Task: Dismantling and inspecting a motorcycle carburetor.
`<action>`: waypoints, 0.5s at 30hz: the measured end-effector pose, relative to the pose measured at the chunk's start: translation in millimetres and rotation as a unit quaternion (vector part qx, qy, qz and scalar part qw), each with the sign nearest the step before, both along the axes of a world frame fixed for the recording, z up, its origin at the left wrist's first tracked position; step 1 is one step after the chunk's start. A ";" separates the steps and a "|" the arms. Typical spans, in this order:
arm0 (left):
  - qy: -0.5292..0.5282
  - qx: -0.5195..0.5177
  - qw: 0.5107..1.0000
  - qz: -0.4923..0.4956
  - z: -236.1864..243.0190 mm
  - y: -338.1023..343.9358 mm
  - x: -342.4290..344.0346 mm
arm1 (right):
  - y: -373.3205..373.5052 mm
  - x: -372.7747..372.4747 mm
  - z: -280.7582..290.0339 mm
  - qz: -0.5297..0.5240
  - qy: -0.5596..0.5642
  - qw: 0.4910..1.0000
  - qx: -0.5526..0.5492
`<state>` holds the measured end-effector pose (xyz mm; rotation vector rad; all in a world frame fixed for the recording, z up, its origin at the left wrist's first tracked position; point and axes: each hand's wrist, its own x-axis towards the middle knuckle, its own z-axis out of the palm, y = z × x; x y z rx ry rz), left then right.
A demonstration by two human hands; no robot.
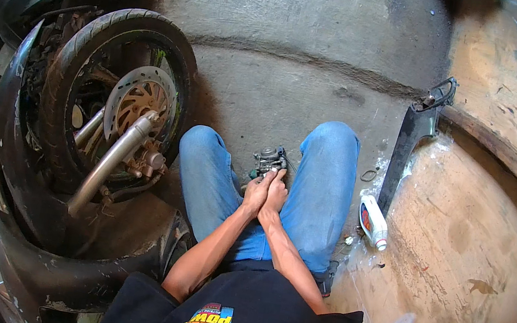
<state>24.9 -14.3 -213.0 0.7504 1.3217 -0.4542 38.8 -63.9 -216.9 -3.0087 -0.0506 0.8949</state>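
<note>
Between my knees, a small metal part that looks like a carburetor (270, 158) shows just past my fingertips, with a thin hose or cable at its right side. My left hand (255, 193) is closed, its fingers curled down close to that part. Pressed against it, my right hand (276, 194) is also closed, thumb stretched forward beside the left thumb. What the fingers grip is hidden beneath the hands. Whether they touch the metal part cannot be made out.
At left stands a motorcycle front wheel (128, 17) with a brake disc (142, 95), fork tube (115, 158) and dark fairings (84, 272). On the right are a white bottle (372, 222), a black plastic panel (403, 152), a ring (369, 176) and a wooden board (457, 255). Cracked concrete (317, 24) lies ahead.
</note>
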 end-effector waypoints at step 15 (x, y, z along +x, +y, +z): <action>0.039 -0.098 0.994 0.016 9.5 18.6 12.9 | 16.0 20.5 12.2 0.001 0.105 0.991 -0.081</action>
